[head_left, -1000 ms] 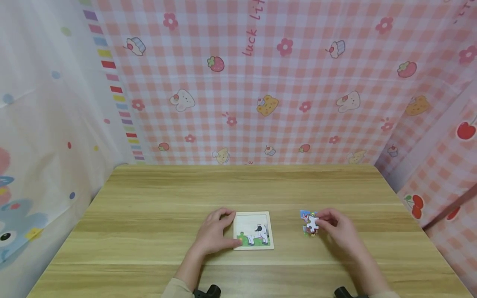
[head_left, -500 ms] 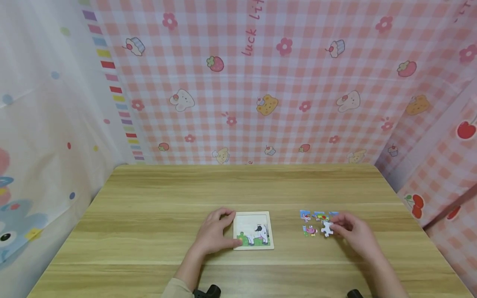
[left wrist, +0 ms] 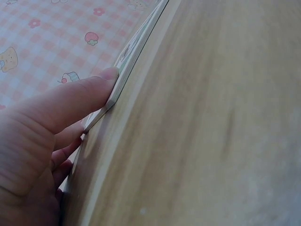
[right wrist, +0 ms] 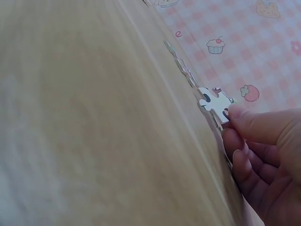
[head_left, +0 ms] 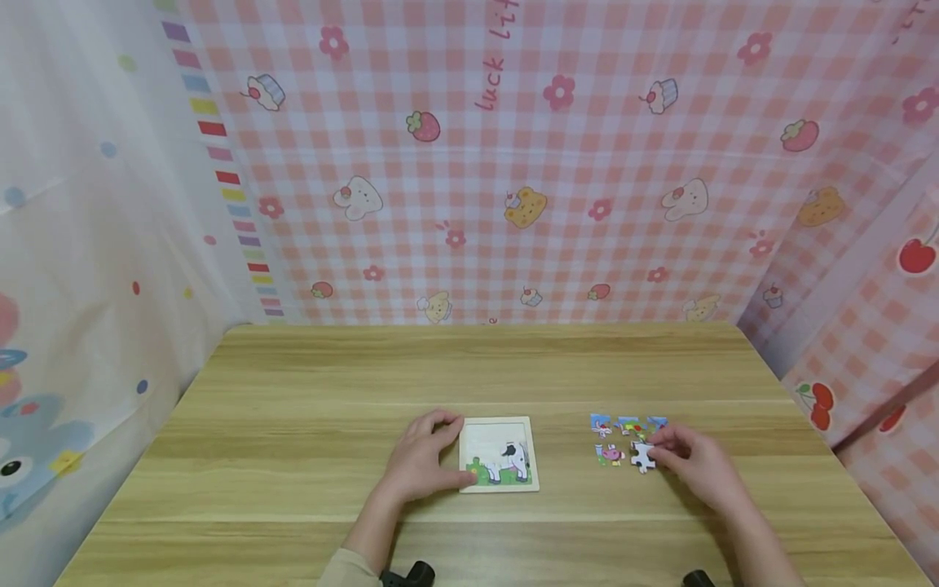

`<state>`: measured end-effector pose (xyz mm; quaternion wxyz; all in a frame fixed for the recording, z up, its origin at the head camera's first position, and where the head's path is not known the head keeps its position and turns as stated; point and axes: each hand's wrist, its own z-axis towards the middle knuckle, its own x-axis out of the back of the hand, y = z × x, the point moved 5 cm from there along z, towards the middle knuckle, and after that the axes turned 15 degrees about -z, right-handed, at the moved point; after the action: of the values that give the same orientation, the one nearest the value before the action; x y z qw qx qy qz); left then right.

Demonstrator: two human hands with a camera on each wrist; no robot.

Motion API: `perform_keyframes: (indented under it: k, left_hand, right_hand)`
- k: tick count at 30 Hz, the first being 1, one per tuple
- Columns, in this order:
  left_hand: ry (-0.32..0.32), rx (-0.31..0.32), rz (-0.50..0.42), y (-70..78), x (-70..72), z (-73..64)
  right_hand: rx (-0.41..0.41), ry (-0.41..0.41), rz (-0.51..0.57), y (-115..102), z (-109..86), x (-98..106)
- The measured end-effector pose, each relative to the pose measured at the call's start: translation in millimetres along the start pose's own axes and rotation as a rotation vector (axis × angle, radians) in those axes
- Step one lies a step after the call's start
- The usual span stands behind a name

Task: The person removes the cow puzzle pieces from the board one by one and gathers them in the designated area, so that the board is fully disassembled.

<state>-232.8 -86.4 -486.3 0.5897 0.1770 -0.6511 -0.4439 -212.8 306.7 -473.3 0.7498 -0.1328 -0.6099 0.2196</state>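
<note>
A square wooden puzzle board (head_left: pixel 499 432) lies flat on the table, its lower part filled with pieces of a black-and-white cow on green grass. My left hand (head_left: pixel 421 461) holds the board's left side, thumb at the near corner and fingers at the far one; the left wrist view shows the thumb (left wrist: pixel 89 94) on its edge. To the right, my right hand (head_left: pixel 700 469) pinches a white puzzle piece with dark patches (head_left: pixel 642 456) between thumb and fingers. In the right wrist view this jigsaw piece (right wrist: pixel 217 103) is tilted up, close to the tabletop.
Several loose puzzle pieces lie beside the right hand, among them a blue one (head_left: pixel 600 424) and one with a pink shape (head_left: pixel 610 455). The wooden table (head_left: pixel 330 375) reaches back to a pink checked cloth (head_left: pixel 469 163).
My right hand has moved right with the white piece, uncovering loose pieces. Over the last half second the piece turned a little and dark patches came into view. The left hand stays put.
</note>
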Motion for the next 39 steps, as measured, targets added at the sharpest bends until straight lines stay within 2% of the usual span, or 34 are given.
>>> perform_keyframes:
  k: [9,17,30,39]
  left_hand:
    - [0.003,0.007,0.002,-3.7,-0.9,0.8]
    - [0.004,0.006,-0.004,-4.1,-0.9,0.6]
    - [0.007,0.005,-0.008,-2.4,-0.7,0.5]
    - [0.005,-0.002,-0.004,-3.9,-1.4,1.6]
  right_hand:
    - [0.027,0.045,-0.062,1.6,1.1,-3.5]
    - [0.022,0.051,-0.047,-0.6,0.0,-3.1]
    - [0.034,0.053,-0.09,-1.9,1.4,-1.6]
    - [0.042,0.05,-0.07,-0.3,0.3,-2.4]
